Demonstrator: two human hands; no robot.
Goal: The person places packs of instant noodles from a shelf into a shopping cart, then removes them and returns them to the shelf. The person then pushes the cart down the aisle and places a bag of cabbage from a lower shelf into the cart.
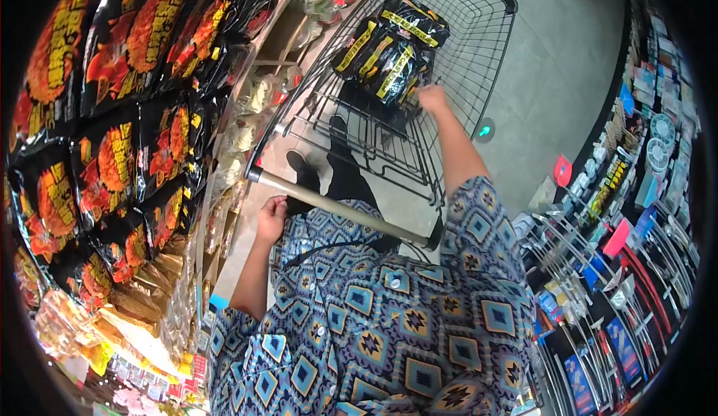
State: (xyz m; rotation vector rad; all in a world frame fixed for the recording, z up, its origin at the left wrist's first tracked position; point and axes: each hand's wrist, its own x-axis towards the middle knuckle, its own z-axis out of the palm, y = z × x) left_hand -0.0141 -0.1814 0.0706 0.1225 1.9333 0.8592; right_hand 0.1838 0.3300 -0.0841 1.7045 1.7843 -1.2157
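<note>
A wire shopping cart stands before me, and several black-and-yellow noodle packs lie together in its basket. My right hand reaches over the basket, its fingers closed at the right edge of the nearest pack. The hand itself hides how much of the pack it grips. Just below the left end of the cart's pale handle bar, my left hand hangs with fingers curled in, apart from the bar. Nothing shows in it.
Shelves on the left hold rows of black noodle packs with red and yellow print. Clear-wrapped goods line the shelf edge. Grey floor lies right of the cart, bearing a green arrow sign. Racks of hanging small goods stand further right.
</note>
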